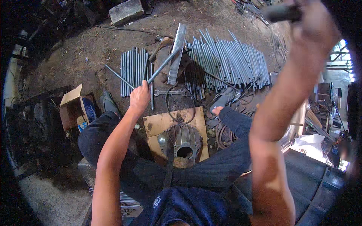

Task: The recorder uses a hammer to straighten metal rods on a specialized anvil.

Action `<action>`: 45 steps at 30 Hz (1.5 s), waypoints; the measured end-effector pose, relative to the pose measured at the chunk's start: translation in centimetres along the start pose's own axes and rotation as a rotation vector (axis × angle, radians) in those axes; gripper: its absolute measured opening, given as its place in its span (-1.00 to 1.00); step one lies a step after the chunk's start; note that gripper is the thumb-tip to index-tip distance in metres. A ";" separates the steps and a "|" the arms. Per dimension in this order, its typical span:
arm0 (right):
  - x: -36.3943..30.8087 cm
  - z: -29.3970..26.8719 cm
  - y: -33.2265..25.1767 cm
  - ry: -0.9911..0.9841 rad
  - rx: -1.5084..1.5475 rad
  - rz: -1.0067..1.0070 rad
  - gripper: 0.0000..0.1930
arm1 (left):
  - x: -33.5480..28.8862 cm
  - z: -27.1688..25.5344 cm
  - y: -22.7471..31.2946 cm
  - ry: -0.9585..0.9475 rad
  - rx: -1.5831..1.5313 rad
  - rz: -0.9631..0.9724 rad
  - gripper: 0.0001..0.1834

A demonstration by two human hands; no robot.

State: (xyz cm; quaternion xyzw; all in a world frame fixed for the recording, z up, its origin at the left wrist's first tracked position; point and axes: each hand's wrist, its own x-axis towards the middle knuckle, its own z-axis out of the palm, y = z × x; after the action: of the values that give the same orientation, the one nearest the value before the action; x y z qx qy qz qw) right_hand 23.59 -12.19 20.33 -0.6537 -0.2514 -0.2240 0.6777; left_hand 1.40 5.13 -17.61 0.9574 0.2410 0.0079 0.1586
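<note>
My left hand [139, 98] is closed round a grey metal rod [162, 68]. The rod slants up and to the right, its far end lying against a flat-faced steel bar [175, 60] at the centre. High at the upper right, my right hand [315, 20] is raised and closed on a dark hammer [282, 13], blurred by motion and well apart from the rod. Beside my left hand lies a row of similar rods [130, 69], with one loose rod [118, 75] slanting across them. A larger heap of rods [233, 62] spreads to the right of the bar.
A double-ended wrench [171, 92] lies below the bar. Between my legs, a metal housing [183, 137] sits on flattened cardboard [152, 122]. An opened cardboard box [71, 111] stands left of my foot. A pale block [126, 13] lies at the far left.
</note>
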 end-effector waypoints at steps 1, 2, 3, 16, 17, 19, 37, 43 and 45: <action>-2.3 -2.1 8.0 -0.519 -0.239 -0.462 -0.80 | -0.3 -0.2 -0.6 -0.005 0.009 -0.007 -0.75; -10.5 2.4 8.5 -0.243 -0.288 0.353 -0.80 | -0.8 -0.1 -1.1 -0.017 0.010 -0.016 -0.78; -16.7 2.6 13.7 -0.291 -0.407 0.575 -0.78 | -0.3 -0.1 -1.0 -0.010 -0.001 -0.006 -0.80; -35.6 -9.6 29.7 -0.425 -0.076 1.738 -0.88 | -0.3 -0.6 -1.2 -0.015 -0.205 -0.064 -0.64; -37.9 -10.8 31.7 -0.415 -0.070 1.811 -0.85 | 0.1 -0.6 -0.9 -0.058 -0.319 -0.081 -0.60; -43.2 -11.1 32.8 -0.481 -0.204 1.768 -0.91 | -0.3 -0.6 -1.8 -0.114 -0.387 -0.183 -0.54; -42.0 -10.3 29.6 -0.692 -0.081 2.098 -0.86 | -1.5 -0.3 -3.5 -0.281 -0.482 -0.220 -0.47; -12.6 -5.3 14.1 -0.639 -0.212 1.235 -0.73 | -0.6 0.8 -4.0 -0.320 -0.526 -0.181 -0.39; -5.1 -3.4 7.1 -0.519 -0.165 0.729 -0.65 | -0.5 0.3 -4.1 -0.361 -0.524 -0.202 -0.41</action>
State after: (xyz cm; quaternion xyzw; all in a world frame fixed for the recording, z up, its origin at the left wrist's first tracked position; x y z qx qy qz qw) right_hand 24.28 -15.37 11.55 -0.7859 -0.1475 0.1811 0.5726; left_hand -0.89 8.24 -19.16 0.8412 0.2925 -0.1160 0.4397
